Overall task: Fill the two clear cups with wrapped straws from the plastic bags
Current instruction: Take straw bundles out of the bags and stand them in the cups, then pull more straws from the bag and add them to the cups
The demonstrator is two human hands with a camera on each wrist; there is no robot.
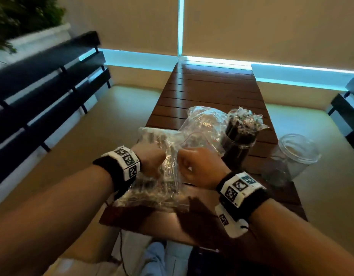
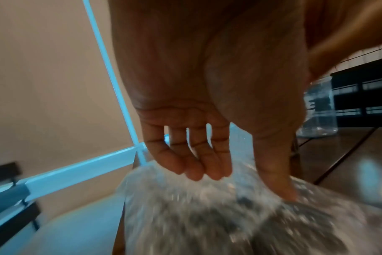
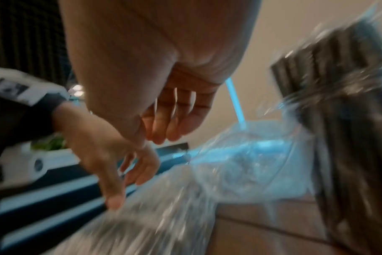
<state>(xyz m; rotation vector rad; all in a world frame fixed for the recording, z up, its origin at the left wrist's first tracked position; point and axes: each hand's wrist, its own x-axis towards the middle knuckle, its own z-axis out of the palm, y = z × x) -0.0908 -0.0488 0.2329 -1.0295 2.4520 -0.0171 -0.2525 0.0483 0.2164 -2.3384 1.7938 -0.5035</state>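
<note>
A clear plastic bag [image 1: 152, 188] of dark wrapped straws lies on the near end of the wooden table [image 1: 208, 90]. My left hand [image 1: 162, 160] and right hand [image 1: 181, 162] meet over the bag's top, each pinching the plastic. The left wrist view, blurred, has my left hand [image 2: 246, 184] with its thumb [image 2: 283, 189] dug into the bag [image 2: 207, 215]. My right hand [image 3: 157, 138] hovers curled above the same bag [image 3: 164, 207]. One clear cup [image 1: 239, 142] stands packed with straws. The other clear cup [image 1: 295, 154], at the right, holds none.
A crumpled, emptied plastic bag [image 1: 204, 124] lies behind the one I hold, next to the filled cup. Dark slatted benches [image 1: 42, 96] flank the table on both sides. The table's far half is bare wood. A planter [image 1: 32, 38] sits at the top left.
</note>
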